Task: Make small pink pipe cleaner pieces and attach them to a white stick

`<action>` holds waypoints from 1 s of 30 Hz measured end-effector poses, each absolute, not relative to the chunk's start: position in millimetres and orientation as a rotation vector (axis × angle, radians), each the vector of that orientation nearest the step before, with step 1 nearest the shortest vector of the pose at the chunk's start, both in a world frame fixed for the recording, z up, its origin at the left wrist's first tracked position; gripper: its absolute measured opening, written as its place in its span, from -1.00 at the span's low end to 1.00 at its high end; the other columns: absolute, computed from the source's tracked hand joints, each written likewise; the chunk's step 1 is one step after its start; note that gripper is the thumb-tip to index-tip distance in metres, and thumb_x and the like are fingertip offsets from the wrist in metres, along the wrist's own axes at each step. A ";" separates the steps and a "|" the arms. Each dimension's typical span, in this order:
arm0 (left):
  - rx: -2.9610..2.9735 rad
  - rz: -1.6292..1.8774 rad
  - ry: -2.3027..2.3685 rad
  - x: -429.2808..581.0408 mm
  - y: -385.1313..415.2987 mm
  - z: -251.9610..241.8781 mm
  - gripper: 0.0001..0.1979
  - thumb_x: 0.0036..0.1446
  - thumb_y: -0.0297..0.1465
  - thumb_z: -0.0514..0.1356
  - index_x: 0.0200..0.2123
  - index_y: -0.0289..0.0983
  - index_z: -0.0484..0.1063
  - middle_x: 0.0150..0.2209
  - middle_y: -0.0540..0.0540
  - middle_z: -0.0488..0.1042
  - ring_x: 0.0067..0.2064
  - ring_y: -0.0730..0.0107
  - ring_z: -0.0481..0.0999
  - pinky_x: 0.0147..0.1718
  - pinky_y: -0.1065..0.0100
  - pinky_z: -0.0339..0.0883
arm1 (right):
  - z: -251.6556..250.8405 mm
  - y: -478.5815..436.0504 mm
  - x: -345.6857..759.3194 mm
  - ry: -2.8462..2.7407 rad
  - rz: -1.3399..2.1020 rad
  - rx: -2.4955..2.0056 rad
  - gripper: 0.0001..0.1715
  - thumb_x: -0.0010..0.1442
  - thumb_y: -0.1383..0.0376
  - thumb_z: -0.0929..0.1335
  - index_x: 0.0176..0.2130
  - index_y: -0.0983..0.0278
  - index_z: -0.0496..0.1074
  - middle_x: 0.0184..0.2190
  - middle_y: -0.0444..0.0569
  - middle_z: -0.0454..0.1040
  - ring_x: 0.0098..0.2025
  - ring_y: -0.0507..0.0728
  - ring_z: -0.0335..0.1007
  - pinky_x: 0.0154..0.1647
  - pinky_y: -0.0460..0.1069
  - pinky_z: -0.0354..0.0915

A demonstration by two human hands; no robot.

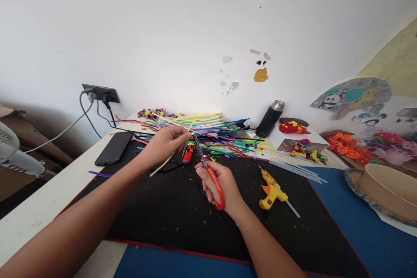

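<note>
My left hand (172, 142) pinches a pale yellow pipe cleaner (163, 164), whose long end trails down toward the mat. Red-orange-handled scissors (215, 184) are gripped in my right hand (224, 184), pointing up and left. Their blade tips meet the pipe cleaner right beside my left fingertips. Below and between the hands, a small red figure (188, 154) with green and yellow trim lies on the black mat (156, 208). Part of the pipe cleaner is hidden behind my left hand.
Behind the hands lies a heap of coloured pipe cleaners (202, 119). A yellow glue gun (273, 191) rests at right, with clear glue sticks (296, 170) beyond it. A black phone (114, 148) is at left, a black flask (270, 118) by the wall, and a bowl (391, 189) far right.
</note>
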State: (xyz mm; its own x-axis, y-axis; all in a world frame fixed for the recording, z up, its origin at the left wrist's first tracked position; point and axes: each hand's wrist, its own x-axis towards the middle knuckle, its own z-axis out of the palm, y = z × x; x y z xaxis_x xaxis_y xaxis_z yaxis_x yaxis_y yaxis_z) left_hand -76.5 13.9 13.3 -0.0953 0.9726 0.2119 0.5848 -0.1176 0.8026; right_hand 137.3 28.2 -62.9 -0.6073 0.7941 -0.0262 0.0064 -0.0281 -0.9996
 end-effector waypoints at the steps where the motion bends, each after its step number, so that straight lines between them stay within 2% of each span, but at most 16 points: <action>1: 1.721 1.106 1.693 -76.3 13.8 13.6 -0.57 0.29 -0.06 0.14 -0.49 -0.24 0.37 -0.58 0.07 0.28 -0.51 0.44 0.21 -0.51 0.40 0.09 | -63.3 28.2 137.5 -1.661 1.692 -0.846 -0.41 0.22 -0.15 0.44 -0.09 0.30 0.54 -0.63 -0.25 0.36 -0.78 -0.06 0.19 -0.78 -0.17 0.05; 14: 1.747 1.100 1.692 -74.0 13.3 14.6 -0.52 0.31 -0.04 0.13 -0.55 -0.23 0.29 -0.59 0.08 0.26 -0.51 0.45 0.23 -0.48 0.40 0.09 | -62.5 26.8 137.8 -1.665 1.676 -0.860 -0.45 0.23 -0.13 0.44 -0.12 0.28 0.53 -0.64 -0.26 0.34 -0.77 -0.06 0.19 -0.77 -0.17 0.09; 20: 1.811 1.012 1.761 -87.7 9.4 18.8 -0.58 0.19 0.04 0.22 -0.27 -0.21 0.54 -0.53 0.06 0.42 -0.49 0.39 0.33 -0.47 0.41 0.12 | -62.6 28.5 138.4 -1.669 1.643 -0.899 -0.44 0.24 -0.15 0.42 -0.11 0.28 0.53 -0.64 -0.27 0.32 -0.78 -0.06 0.17 -0.79 -0.16 0.07; 24: 2.011 0.919 1.973 -97.8 1.4 30.4 -0.61 0.22 0.00 0.18 -0.32 -0.18 0.59 -0.47 -0.01 0.54 -0.43 0.31 0.42 -0.43 0.39 0.16 | -60.4 28.3 139.2 -1.721 1.626 -0.938 -0.47 0.25 -0.15 0.42 -0.15 0.25 0.54 -0.64 -0.26 0.33 -0.77 -0.05 0.19 -0.77 -0.15 0.10; 27: 2.148 0.846 2.020 -100.6 0.3 41.0 -0.64 0.23 -0.06 0.15 -0.26 -0.15 0.64 -0.38 -0.04 0.63 -0.38 0.27 0.49 -0.37 0.37 0.20 | -61.0 26.0 138.7 -1.824 1.593 -0.946 -0.53 0.25 -0.13 0.43 -0.21 0.22 0.54 -0.64 -0.25 0.31 -0.77 -0.04 0.20 -0.77 -0.15 0.11; 30: 2.293 0.695 1.994 -101.6 7.4 54.8 -0.70 0.20 -0.13 0.16 -0.33 -0.10 0.65 -0.34 -0.03 0.66 -0.35 0.22 0.52 -0.35 0.35 0.20 | -63.2 23.0 138.1 -1.924 1.563 -0.917 -0.57 0.28 -0.10 0.41 -0.23 0.20 0.53 -0.65 -0.25 0.28 -0.77 -0.04 0.18 -0.78 -0.14 0.11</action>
